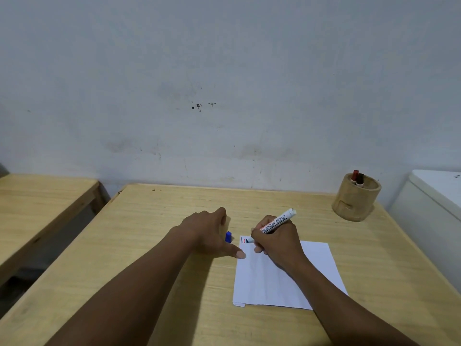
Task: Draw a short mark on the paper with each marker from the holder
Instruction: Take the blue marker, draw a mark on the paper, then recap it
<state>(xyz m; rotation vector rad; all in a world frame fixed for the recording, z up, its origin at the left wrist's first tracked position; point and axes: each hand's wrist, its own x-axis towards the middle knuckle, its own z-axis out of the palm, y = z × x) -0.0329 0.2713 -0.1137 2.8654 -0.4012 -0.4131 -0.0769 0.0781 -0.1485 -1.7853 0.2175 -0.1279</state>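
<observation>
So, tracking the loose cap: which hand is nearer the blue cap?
Left. The left hand rests right beside the blue cap; the right hand is across it, writing on the paper.

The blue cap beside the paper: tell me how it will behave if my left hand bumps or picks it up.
The blue cap looks small and plastic, so probably light and easily knocked aside. It appears to stand on end beside the left hand, so a brush from that hand may tip it. If round, it might then roll across the smooth table; its shape is too small to confirm.

A stained pale wall rises behind two wooden tables.
</observation>
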